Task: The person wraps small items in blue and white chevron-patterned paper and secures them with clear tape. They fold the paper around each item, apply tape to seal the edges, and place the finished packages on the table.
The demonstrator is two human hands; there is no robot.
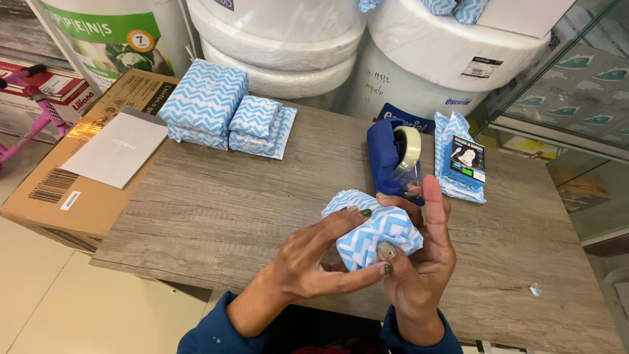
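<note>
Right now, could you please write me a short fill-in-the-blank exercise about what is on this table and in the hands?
1. Both hands, left hand and right hand, hold a small parcel wrapped in blue-and-white ____ paper.
2. The tape dispenser behind the parcel is dark ____.
3. At the table's far left corner lies a pile of wrapped packages, ____ in number.
4. The cardboard box stands to the ____ of the table.

Missing words: zigzag; blue; three; left

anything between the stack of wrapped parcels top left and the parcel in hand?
Head view: only bare grey wood tabletop between the blue-white zigzag-wrapped parcels and the held zigzag-wrapped bundle.
</note>
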